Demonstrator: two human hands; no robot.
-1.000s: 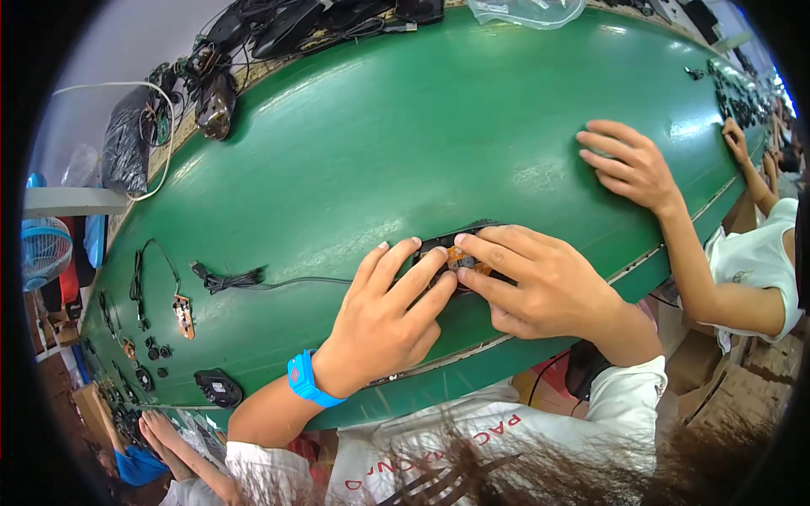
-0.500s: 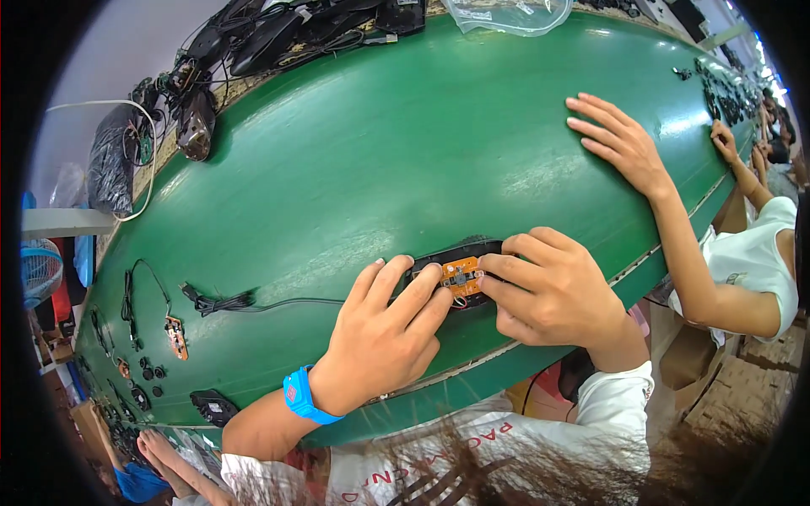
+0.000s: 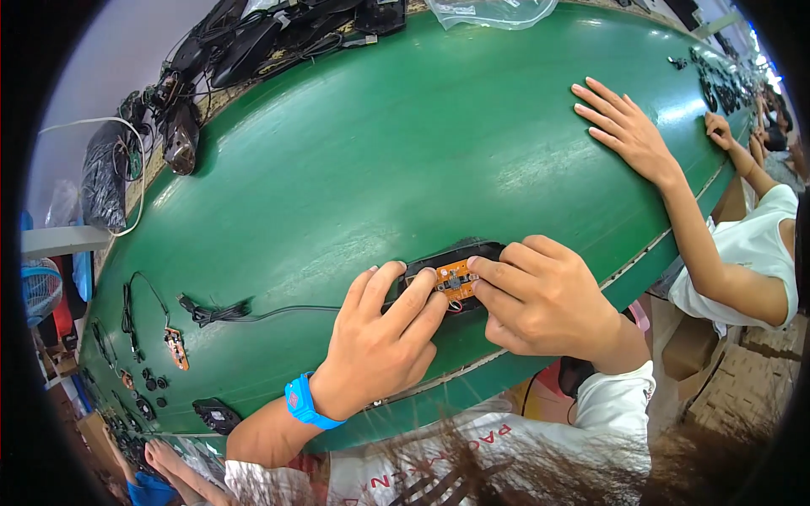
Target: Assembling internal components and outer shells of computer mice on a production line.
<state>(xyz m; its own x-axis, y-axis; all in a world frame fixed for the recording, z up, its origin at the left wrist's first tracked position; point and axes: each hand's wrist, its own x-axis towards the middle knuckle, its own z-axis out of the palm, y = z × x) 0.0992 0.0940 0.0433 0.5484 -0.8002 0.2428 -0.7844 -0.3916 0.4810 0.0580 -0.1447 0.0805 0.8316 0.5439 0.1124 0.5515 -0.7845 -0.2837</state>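
An orange circuit board (image 3: 456, 281) sits in a black computer mouse base (image 3: 472, 251) near the table's front edge. My left hand (image 3: 381, 341) grips the base's left end, index and middle fingertips at the board's left side. At the board's right end are the thumb and fingertips of my right hand (image 3: 544, 299), closed on the board and base; its lower fingers are curled. From under my left hand a black cable (image 3: 278, 314) runs left to a tied bundle. My palms hide both ends of the base.
A loose board with cable (image 3: 175, 347), small black wheels (image 3: 150, 379) and a black mouse shell (image 3: 217, 413) lie at left on the green table (image 3: 380, 143). Black mice and cables (image 3: 253, 51) line the far edge, beside a clear bag (image 3: 494, 12). A co-worker's hand (image 3: 624, 131) rests at right.
My right fingertips have shifted slightly left along the board and a bit more of its right end shows. The co-worker's hand has moved a little. The whole view has shifted slightly.
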